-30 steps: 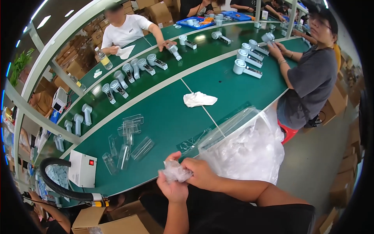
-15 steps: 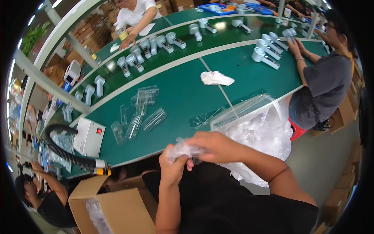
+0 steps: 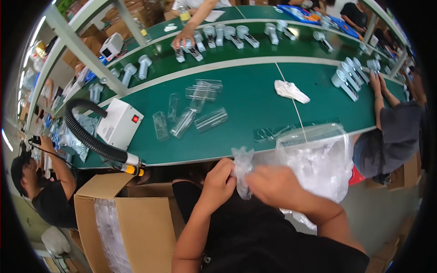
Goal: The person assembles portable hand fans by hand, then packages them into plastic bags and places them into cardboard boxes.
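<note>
In front of my body, a crumpled clear plastic bag (image 3: 243, 170) stands up between my two hands. My left hand (image 3: 220, 184) is closed on its left side, the thumb bent against the fingers. My right hand (image 3: 277, 185) is curled at its right side and blurred by motion; its fingertips are partly smeared but appear closed on the plastic. Beyond the hands, on the green table (image 3: 227, 148), lie several clear plastic trays (image 3: 211, 118). A big bag of thin white plastic (image 3: 316, 168) hangs at the table edge right of my right hand.
An open cardboard box (image 3: 145, 232) stands at my lower left. A white machine (image 3: 121, 123) with a black hose (image 3: 84, 134) sits at the table's left end. A white cloth (image 3: 291, 91) lies farther back. Light-blue handheld devices (image 3: 234, 36) line the belt; co-workers sit around.
My view has turned, so the table appears shifted right. My hands have moved apart, and the plastic, bunched between them before, now stands taller. A co-worker's hand across the belt is on the devices.
</note>
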`<move>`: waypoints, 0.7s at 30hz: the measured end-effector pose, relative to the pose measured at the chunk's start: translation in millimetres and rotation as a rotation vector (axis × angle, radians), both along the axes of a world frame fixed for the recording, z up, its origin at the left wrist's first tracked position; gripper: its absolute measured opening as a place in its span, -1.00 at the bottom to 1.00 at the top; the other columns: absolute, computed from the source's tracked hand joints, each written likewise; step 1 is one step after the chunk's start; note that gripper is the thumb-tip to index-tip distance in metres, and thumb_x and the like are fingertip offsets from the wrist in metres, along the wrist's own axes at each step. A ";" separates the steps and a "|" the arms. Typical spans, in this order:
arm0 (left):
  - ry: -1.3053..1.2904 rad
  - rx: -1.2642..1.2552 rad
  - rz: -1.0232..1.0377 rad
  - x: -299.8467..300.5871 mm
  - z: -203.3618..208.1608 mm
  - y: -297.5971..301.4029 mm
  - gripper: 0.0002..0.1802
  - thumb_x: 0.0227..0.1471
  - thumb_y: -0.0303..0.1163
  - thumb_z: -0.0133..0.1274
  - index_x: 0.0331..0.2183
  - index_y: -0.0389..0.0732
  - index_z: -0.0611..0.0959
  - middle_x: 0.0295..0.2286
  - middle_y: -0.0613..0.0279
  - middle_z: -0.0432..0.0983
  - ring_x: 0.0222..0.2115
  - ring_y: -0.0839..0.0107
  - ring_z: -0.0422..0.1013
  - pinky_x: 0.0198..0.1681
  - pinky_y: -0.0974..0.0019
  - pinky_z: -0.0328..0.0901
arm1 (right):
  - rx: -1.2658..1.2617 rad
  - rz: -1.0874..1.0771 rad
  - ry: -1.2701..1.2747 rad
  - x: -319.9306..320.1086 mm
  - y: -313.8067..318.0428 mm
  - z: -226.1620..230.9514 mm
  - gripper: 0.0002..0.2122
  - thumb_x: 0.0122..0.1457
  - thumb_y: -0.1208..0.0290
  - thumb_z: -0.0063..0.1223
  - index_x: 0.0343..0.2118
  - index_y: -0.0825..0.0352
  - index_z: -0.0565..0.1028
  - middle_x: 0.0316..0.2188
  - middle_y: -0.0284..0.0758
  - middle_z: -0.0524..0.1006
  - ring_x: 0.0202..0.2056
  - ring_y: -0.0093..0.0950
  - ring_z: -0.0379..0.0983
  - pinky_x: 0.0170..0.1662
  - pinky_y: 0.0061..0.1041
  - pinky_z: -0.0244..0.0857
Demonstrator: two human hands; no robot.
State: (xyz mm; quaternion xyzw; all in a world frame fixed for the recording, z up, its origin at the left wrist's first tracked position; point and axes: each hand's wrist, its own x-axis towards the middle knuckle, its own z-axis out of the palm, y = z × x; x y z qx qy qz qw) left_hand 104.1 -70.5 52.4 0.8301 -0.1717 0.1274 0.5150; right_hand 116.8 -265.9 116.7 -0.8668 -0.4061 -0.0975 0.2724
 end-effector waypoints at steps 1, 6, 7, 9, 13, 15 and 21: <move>0.055 -0.013 -0.103 -4.5 10.8 1.6 -0.76 -0.20 -0.73 0.04 -0.37 -0.32 0.51 -0.44 0.09 0.39 -0.47 0.15 0.36 -0.45 0.28 0.26 | 0.070 0.049 -0.006 13.3 -0.7 4.4 -0.93 0.06 0.41 0.12 -0.47 0.23 0.46 -0.58 -0.34 0.38 -0.44 -0.30 0.45 -0.44 -0.30 0.34; 0.215 -0.663 -0.345 -26.1 -3.0 13.6 -0.79 -0.13 -0.72 0.12 -0.35 -0.35 0.55 -0.31 0.23 0.47 -0.32 0.54 0.38 -0.33 0.45 0.29 | 0.427 0.309 0.626 56.5 7.5 -49.4 -0.80 0.04 0.45 0.15 -0.23 0.25 0.59 -0.43 -0.26 0.58 -0.41 -0.28 0.52 -0.33 -0.40 0.40; 0.259 -0.808 -0.216 -23.5 -5.9 5.7 -0.80 -0.08 -0.71 0.11 -0.33 -0.33 0.55 -0.30 0.24 0.48 -0.30 0.56 0.39 -0.30 0.45 0.31 | 0.404 0.175 0.411 37.4 15.0 -70.9 -0.86 0.04 0.45 0.16 -0.30 0.27 0.55 -0.49 -0.26 0.56 -0.45 -0.31 0.51 -0.38 -0.39 0.39; 0.223 -0.638 0.164 -15.6 -4.1 -9.9 -0.83 -0.06 -0.73 0.08 -0.35 -0.33 0.54 -0.33 0.20 0.49 -0.34 0.45 0.44 -0.32 0.39 0.35 | 0.251 0.012 0.122 1.6 22.7 -74.6 -0.90 0.03 0.44 0.17 -0.41 0.29 0.48 -0.57 -0.26 0.51 -0.49 -0.33 0.50 -0.44 -0.36 0.37; -0.092 0.094 0.217 -12.5 8.3 -16.1 -0.74 -0.25 -0.80 0.01 -0.40 -0.37 0.51 -0.40 -0.03 0.42 -0.43 0.02 0.40 -0.40 0.22 0.32 | 0.114 0.035 -0.007 -9.6 14.7 -38.9 -0.91 0.01 0.47 0.10 -0.52 0.27 0.41 -0.61 -0.31 0.44 -0.52 -0.33 0.47 -0.49 -0.39 0.35; -0.073 0.202 0.105 -14.1 14.6 -13.9 -0.79 -0.20 -0.78 0.01 -0.40 -0.36 0.53 -0.40 -0.02 0.44 -0.42 0.04 0.41 -0.40 0.23 0.32 | 0.161 0.083 -0.020 5.5 4.3 -30.4 -0.89 0.05 0.44 0.10 -0.51 0.29 0.41 -0.60 -0.33 0.43 -0.51 -0.35 0.45 -0.45 -0.41 0.34; 0.287 -0.466 -0.325 -36.2 -13.7 -2.2 -0.88 -0.08 -0.55 0.21 -0.43 -0.36 0.60 -0.42 0.19 0.51 -0.44 0.45 0.38 -0.38 0.43 0.25 | 0.588 0.079 0.430 1.9 -23.8 -77.0 -0.88 0.10 0.35 0.14 -0.42 0.27 0.57 -0.49 -0.26 0.55 -0.38 -0.23 0.50 -0.34 -0.31 0.35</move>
